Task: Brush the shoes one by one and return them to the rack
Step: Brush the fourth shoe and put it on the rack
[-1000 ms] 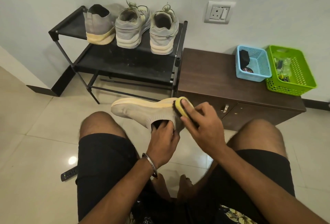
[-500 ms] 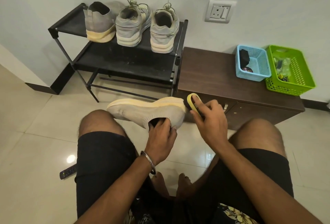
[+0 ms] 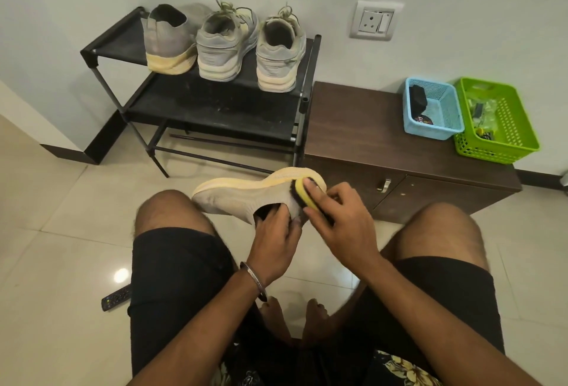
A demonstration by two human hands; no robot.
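A grey knit shoe point(image 3: 239, 196) with a yellowish sole lies on its side above my knees, toe pointing left. My left hand point(image 3: 275, 239) grips it, fingers inside the opening. My right hand point(image 3: 338, 216) holds a yellow-backed brush point(image 3: 304, 196) with dark bristles pressed against the shoe's heel. On the top shelf of the black shoe rack point(image 3: 101, 52) stand three shoes: a matching grey knit shoe point(image 3: 167, 38) at the left and a pair of grey laced sneakers point(image 3: 226, 44) point(image 3: 278, 53) beside it.
A low brown cabinet point(image 3: 362, 130) stands right of the rack, carrying a blue basket point(image 3: 448, 109) and a green basket point(image 3: 513, 121). A remote control point(image 3: 116, 297) lies on the tiled floor by my left thigh. A wall socket point(image 3: 373, 21) sits above the cabinet.
The brush swung off the heel to the right half a second ago and is now back on the heel. The shoe stayed in my left hand, shifting slightly.
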